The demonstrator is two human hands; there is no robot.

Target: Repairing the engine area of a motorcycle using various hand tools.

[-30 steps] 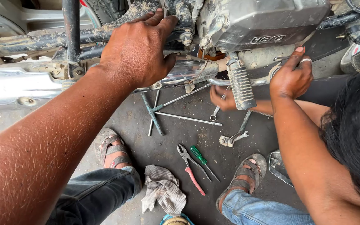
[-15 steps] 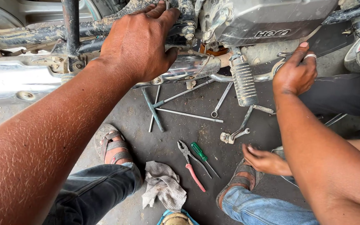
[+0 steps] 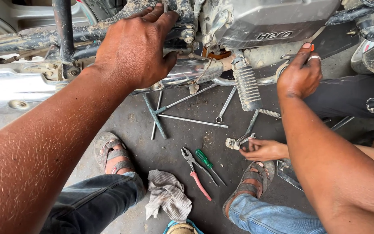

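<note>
Two hands [image 3: 135,47] [image 3: 299,76], muddy frame [image 3: 31,41], ribbed footpeg [image 3: 246,86]

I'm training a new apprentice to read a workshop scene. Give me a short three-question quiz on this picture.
1. True or false: the left hand lies flat on the motorcycle's frame, above the chrome exhaust pipe.
2. Which tool lies on the ground beside the green-handled screwdriver? A) hammer B) red-handled pliers C) saw
3. Fill in: a co-worker's hand reaches for the ____ lying on the ground near the sandalled foot.

Key:
1. True; the right hand is further along, at the engine.
2. B
3. Spanner
</note>
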